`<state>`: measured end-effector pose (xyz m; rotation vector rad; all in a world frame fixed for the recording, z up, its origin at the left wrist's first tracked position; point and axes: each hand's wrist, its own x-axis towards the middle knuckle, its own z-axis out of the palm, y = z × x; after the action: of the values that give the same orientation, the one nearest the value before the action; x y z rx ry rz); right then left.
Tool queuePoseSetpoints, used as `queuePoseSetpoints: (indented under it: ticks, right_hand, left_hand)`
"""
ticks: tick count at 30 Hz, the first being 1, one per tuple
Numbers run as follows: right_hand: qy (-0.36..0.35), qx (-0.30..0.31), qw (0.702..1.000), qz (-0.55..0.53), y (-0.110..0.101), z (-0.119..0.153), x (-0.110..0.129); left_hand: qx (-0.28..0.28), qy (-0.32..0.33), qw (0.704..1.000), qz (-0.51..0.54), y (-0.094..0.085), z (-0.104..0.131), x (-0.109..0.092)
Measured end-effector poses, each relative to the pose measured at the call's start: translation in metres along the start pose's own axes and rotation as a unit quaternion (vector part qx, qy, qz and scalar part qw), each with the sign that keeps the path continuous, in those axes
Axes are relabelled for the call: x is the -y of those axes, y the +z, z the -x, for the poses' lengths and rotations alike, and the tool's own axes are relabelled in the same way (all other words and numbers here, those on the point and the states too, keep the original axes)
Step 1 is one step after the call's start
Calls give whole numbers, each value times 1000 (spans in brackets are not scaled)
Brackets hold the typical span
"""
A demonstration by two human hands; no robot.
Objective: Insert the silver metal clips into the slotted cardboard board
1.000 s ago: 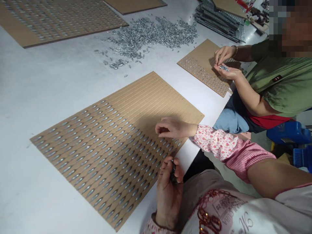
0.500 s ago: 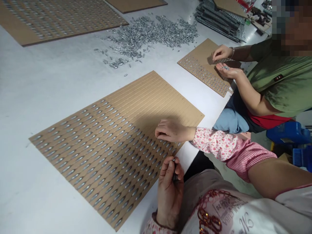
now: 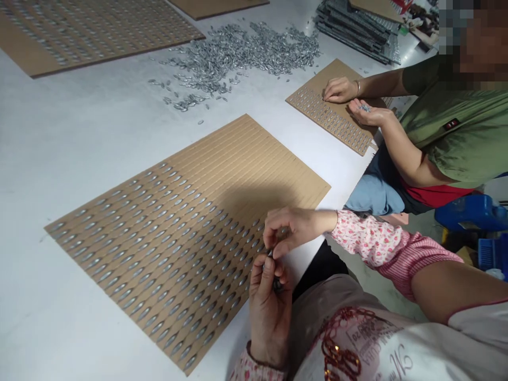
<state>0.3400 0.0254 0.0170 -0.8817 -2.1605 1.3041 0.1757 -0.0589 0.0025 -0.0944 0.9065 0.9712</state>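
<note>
My left hand (image 3: pixel 270 307) is closed, palm up, around several small silver spindle-shaped metal pieces (image 3: pixel 277 284), mostly hidden by the fingers. One metal piece (image 3: pixel 270 253) sticks up at its thumb tip. My right hand (image 3: pixel 296 228) meets it there, thumb and forefinger pinched at that piece. Both hands are over the near right edge of a brown grooved board (image 3: pixel 254 153). Rows of the same silver pieces lie in the board's grooves over its left and near part. The grooves toward the far right corner are bare.
A heap of loose silver pieces (image 3: pixel 238 55) lies on the white table (image 3: pixel 99 116). Another filled board (image 3: pixel 119 37) is at the far left. On the right, a co-worker's hands (image 3: pixel 341 90) work over a smaller board (image 3: pixel 337 69). Dark metal strips (image 3: pixel 353 34) are stacked behind.
My right hand has moved from above the board down to my left hand's fingertips. My left hand has shifted slightly left. The co-worker's upper hand has moved left over their board.
</note>
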Motion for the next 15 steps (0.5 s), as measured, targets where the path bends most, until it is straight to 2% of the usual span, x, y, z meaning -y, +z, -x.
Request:
queuePoseSetpoints:
  ticks: [2, 4, 7, 9, 11, 13, 15]
  right_hand:
    - [13, -1, 999, -29, 3, 5, 5]
    - [59, -20, 993, -104, 7, 8, 4]
    - [115, -104, 957, -245, 7, 7, -6]
    - [115, -163, 940, -277, 1, 5, -14]
    - [115, -178, 950, -228, -8, 1, -23]
    - [112, -145, 978, -103, -16, -3, -30]
    - [85, -98, 990, 49, -21, -8, -36]
  left_hand:
    - [-7, 5, 1000, -9, 0, -2, 0]
    - [-16, 5, 1000, -10, 1, -2, -1]
    - [-32, -32, 999, -5, 3, -1, -3]
    - [-37, -59, 998, -9, 4, 1, -5]
    - [-41, -70, 997, -14, 4, 4, -4]
    - [-39, -76, 996, -14, 4, 6, -3]
    - [-15, -77, 997, -16, 3, 7, -2]
